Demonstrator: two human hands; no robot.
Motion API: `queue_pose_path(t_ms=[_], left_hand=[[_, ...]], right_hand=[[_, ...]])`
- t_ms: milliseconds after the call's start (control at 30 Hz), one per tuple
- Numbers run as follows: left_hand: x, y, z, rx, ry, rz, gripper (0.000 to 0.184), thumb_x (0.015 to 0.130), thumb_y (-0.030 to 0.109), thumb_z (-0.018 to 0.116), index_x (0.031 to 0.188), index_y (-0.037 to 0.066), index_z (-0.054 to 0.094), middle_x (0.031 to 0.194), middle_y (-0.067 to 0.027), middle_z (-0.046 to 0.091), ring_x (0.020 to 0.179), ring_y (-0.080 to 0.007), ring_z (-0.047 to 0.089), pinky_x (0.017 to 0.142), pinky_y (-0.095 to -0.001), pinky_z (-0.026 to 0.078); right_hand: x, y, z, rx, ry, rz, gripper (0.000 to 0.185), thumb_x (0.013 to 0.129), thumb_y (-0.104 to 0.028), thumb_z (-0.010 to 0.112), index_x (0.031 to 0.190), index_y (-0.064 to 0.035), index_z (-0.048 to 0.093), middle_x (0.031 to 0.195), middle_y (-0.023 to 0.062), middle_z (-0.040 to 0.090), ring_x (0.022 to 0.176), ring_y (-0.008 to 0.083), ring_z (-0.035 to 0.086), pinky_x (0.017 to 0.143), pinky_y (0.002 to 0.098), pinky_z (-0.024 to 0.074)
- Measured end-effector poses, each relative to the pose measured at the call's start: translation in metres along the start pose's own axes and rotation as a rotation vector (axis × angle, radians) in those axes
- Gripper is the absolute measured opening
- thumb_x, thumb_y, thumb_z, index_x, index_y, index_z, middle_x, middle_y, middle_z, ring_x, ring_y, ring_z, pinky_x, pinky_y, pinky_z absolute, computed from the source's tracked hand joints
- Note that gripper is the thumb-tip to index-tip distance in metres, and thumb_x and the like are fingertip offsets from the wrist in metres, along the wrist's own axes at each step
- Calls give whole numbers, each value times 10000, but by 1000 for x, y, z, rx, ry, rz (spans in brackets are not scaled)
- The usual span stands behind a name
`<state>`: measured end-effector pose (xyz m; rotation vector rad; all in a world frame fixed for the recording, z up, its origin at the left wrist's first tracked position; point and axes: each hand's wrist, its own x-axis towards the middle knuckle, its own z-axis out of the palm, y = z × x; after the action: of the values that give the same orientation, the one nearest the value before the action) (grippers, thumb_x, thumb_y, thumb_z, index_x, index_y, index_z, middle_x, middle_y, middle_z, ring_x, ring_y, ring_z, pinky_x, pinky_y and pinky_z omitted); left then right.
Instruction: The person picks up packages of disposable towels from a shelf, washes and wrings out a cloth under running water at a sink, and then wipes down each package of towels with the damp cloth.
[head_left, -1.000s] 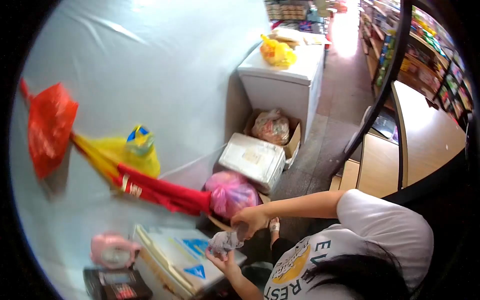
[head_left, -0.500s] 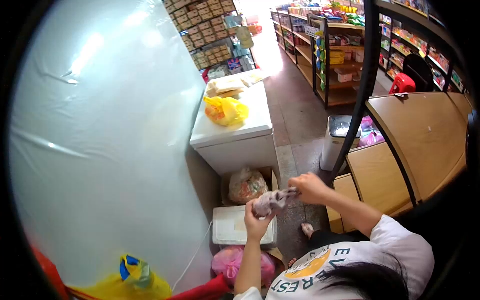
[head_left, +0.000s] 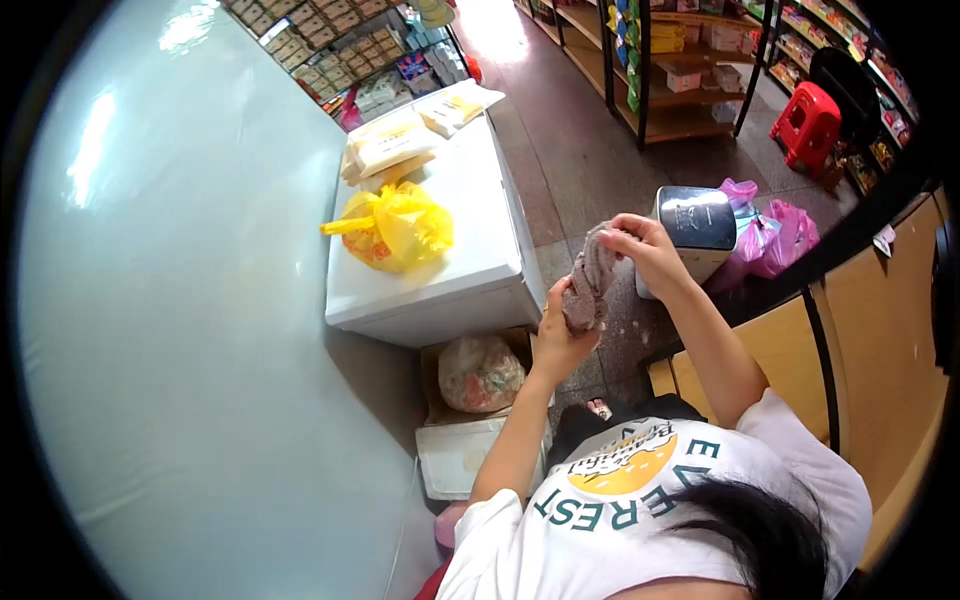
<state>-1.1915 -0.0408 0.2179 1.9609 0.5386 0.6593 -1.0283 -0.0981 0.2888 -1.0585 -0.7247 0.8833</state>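
A grey-brown cloth (head_left: 590, 282), bunched and twisted, is held up in front of my body. My left hand (head_left: 563, 338) wraps round its lower end, fingers closed. At the upper end, my right hand (head_left: 648, 252) pinches the cloth between thumb and fingers. Beyond the hands stands a white chest (head_left: 430, 305) with a yellow plastic bag (head_left: 400, 232) and several pale packets (head_left: 390, 145) on its top. Close to my right hand is a bin with a dark shiny lid (head_left: 697, 218).
Below the chest, a clear bag (head_left: 480, 375) of mixed stuff sits in a cardboard box, near a white foam box (head_left: 465, 455). Pink bags (head_left: 780, 240) lie right of the bin. Wooden panels (head_left: 770, 350) border my right. A red stool (head_left: 806, 125) and shelves (head_left: 690, 120) stand farther off.
Both hands have moved up with the cloth, which has turned from nearly level to more upright. The view has shifted, bringing the chest and bin nearer.
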Motion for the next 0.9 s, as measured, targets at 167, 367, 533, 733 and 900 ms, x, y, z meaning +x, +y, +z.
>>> queue_pose_path(t_ms=[167,367,533,733,900], left_hand=[[65,-25,-3,-569,-97,-179,754,692,79,722,1274,115,244,1173,-105,468,1070,-201,480,834,-331,452],[149,-78,-19,-535,128,-264,568,709,73,704,1150,62,346,1073,-84,492,992,-170,505,811,-315,465],[234,-87,-49,11,173,-129,527,594,168,777,1011,73,469,928,-100,571,871,-203,568,695,-307,472],[295,-80,-78,-327,37,-186,413,646,47,644,1028,65,489,879,-91,590,806,-157,572,713,-279,460],[341,-85,-101,-288,45,-120,458,661,21,616,1082,67,441,882,-109,578,824,-160,561,753,-281,443]], right_hand=[[77,11,-8,-103,54,11,129,780,-153,660,776,-46,588,686,-40,529,622,31,468,557,169,370],[148,11,-33,-470,-92,-37,170,730,-157,676,722,-6,598,634,-19,537,594,31,467,511,174,347],[195,-8,-70,-487,46,-25,155,723,-126,690,759,-23,579,668,-36,536,608,26,479,527,164,366],[284,-7,-108,-265,207,-57,118,824,-73,592,934,-35,570,831,-24,566,795,41,540,683,187,454],[379,-11,-108,-300,158,-22,192,898,-143,497,1086,-105,512,951,-22,570,837,58,565,721,216,484]])
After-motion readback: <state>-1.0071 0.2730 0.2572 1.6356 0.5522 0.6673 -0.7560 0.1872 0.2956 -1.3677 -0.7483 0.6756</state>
